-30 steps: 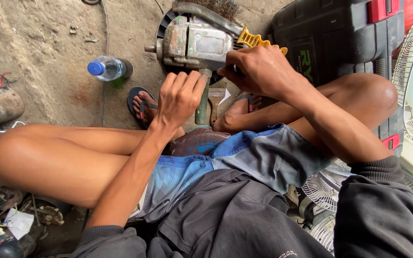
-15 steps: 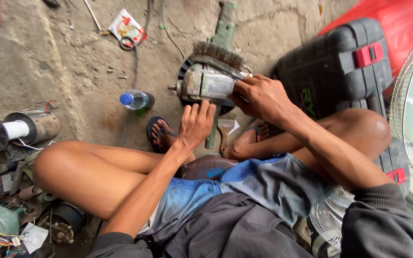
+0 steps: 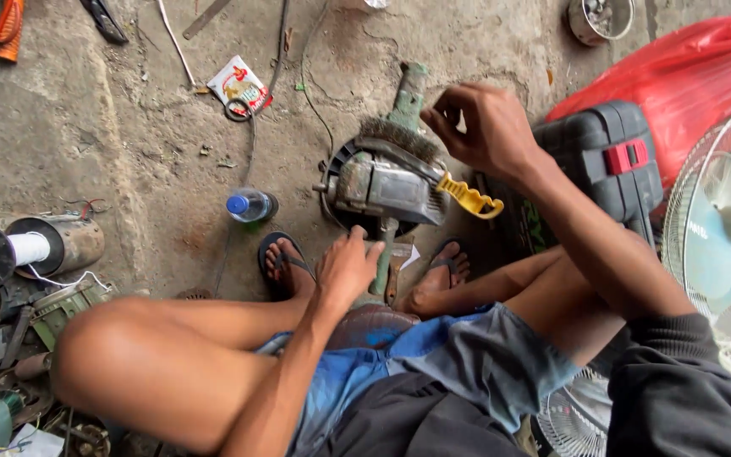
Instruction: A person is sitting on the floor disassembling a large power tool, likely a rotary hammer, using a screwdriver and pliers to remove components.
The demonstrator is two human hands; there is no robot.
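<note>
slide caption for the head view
Seated person's left hand grips an angle grinder handle, right hand raised above.

We see the grinder (image 3: 387,186) on the floor (image 3: 86,127) between our hands: left hand (image 3: 347,269) just below it, right hand (image 3: 482,127) above-right. A bottle (image 3: 251,206) lies left of the left hand; a tool case (image 3: 602,165) sits right of the right hand.

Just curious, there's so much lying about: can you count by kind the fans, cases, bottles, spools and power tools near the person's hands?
Fans: 2, a blue-bladed fan and a fan on the floor
Tool case: 1
Water bottle: 1
Wire spool: 1
Grinder: 1
Total: 6
</note>
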